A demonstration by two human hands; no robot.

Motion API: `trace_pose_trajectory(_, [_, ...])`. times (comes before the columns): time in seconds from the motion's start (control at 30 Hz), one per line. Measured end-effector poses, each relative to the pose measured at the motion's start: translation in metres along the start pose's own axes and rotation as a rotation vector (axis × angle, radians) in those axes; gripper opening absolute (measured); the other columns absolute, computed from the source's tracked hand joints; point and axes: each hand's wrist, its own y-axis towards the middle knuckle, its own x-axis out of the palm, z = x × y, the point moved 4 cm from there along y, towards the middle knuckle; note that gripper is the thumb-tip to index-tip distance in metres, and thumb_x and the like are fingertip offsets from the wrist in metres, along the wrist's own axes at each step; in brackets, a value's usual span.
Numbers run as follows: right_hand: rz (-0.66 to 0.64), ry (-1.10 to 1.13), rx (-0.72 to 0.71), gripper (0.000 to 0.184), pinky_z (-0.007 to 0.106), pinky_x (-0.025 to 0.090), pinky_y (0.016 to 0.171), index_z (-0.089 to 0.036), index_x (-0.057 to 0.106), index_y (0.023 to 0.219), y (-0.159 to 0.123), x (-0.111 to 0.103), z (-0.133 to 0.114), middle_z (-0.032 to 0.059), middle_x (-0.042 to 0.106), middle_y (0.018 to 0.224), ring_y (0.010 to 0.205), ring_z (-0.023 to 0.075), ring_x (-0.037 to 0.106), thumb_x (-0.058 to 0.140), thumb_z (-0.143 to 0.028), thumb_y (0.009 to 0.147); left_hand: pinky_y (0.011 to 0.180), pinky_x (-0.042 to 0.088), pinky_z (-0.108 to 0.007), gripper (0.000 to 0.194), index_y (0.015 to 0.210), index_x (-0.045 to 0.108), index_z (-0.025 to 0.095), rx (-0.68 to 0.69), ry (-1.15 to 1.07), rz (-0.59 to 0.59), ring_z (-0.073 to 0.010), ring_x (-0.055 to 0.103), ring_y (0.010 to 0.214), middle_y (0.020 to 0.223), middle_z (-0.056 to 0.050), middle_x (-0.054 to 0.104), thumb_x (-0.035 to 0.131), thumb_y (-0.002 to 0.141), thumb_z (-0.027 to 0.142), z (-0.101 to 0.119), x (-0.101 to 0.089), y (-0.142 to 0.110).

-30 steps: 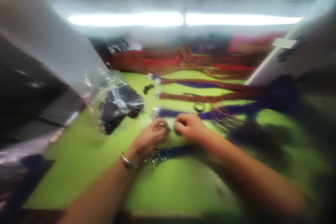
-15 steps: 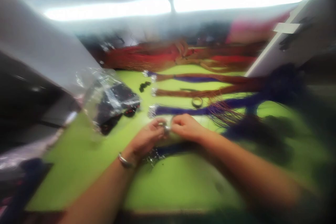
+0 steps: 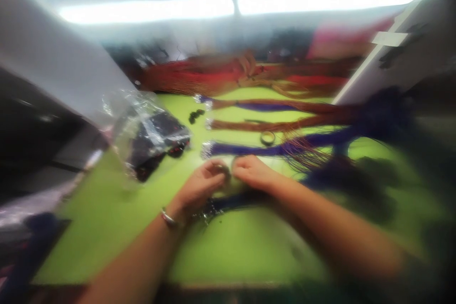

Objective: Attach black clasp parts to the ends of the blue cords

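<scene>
My left hand (image 3: 201,184), with a bracelet (image 3: 169,217) on the wrist, pinches a small dark, roundish thing (image 3: 225,171) too blurred to name. My right hand (image 3: 253,172) is closed close beside it, thumb against the bent fingers; what it grips is hidden. A narrow gap separates the two hands. Below them, a dark blue bundle of cords (image 3: 242,199) lies on the green tabletop (image 3: 221,261), with small shiny metal pieces (image 3: 210,211) at its left end. Just beyond the hands stretches a purple bundle of cords (image 3: 245,149) with silvery ends.
Left of the hands lies a clear plastic bag (image 3: 156,128) holding dark items. Small black pieces (image 3: 195,116) and a roll of tape (image 3: 267,138) sit farther back. Brown cord bundles (image 3: 245,126) and red-brown cords (image 3: 199,76) run across. White panels (image 3: 71,52) flank the table.
The silvery glint at my left fingertips has given way to a darker, rounder shape as those fingers shift slightly. My right hand stays almost in place.
</scene>
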Motion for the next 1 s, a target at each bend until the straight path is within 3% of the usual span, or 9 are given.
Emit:
trace_pose_trajectory(0.27, [-0.034, 0.134, 0.107, 0.021, 0.019, 0.025, 0.046, -0.016, 0.038, 0.049, -0.0008, -0.0011, -0.0007, -0.006, 0.033, 0.05, 0.05, 0.0056, 0.029, 0.046, -0.018, 0.068, 0.073, 0.046, -0.026, 0.025, 0.092, 0.059, 0.017, 0.176, 0.158, 0.058, -0.0136, 0.059, 0.077, 0.09, -0.004, 0.064, 0.071, 0.071, 0.019, -0.0036, -0.0001, 0.0007])
trace_pose_trajectory(0.47, [-0.009, 0.216, 0.19, 0.018, 0.018, 0.03, 0.041, -0.017, 0.043, 0.052, -0.0075, -0.0013, 0.0015, -0.0065, 0.042, 0.045, 0.039, 0.005, 0.037, 0.048, -0.02, 0.069, 0.071, 0.048, -0.026, 0.025, 0.091, 0.059, 0.016, 0.148, 0.14, 0.089, -0.0135, 0.06, 0.073, 0.086, -0.004, 0.063, 0.072, 0.07, 0.021, -0.0015, 0.0032, 0.0007])
trace_pose_trajectory(0.6, [0.054, 0.17, 0.134, 0.011, 0.018, 0.034, 0.045, -0.016, 0.051, 0.055, -0.0079, -0.0049, 0.0054, -0.0042, 0.051, 0.05, 0.044, 0.0061, 0.044, 0.051, -0.017, 0.066, 0.069, 0.048, -0.027, 0.027, 0.094, 0.057, 0.017, 0.103, 0.085, 0.084, -0.0127, 0.059, 0.071, 0.086, -0.002, 0.061, 0.071, 0.071, 0.021, -0.0026, 0.0029, 0.0006])
trace_pose_trajectory(0.73, [0.15, 0.01, 0.005, 0.013, 0.018, 0.031, 0.049, -0.015, 0.051, 0.052, -0.0057, -0.0085, 0.0041, -0.0042, 0.05, 0.053, 0.051, 0.0062, 0.041, 0.052, -0.012, 0.064, 0.07, 0.048, -0.027, 0.026, 0.095, 0.056, 0.018, 0.117, 0.115, 0.074, -0.0125, 0.059, 0.073, 0.087, -0.002, 0.062, 0.07, 0.073, 0.021, -0.0057, -0.0004, 0.0016])
trace_pose_trajectory(1.0, [0.144, 0.02, 0.04, 0.016, 0.02, 0.028, 0.048, -0.015, 0.045, 0.049, -0.0047, -0.006, 0.005, -0.0052, 0.041, 0.05, 0.05, 0.0064, 0.035, 0.05, -0.013, 0.063, 0.071, 0.048, -0.027, 0.024, 0.094, 0.056, 0.017, 0.161, 0.172, 0.069, -0.0125, 0.059, 0.074, 0.086, -0.003, 0.062, 0.069, 0.074, 0.02, -0.0069, -0.0024, 0.0028])
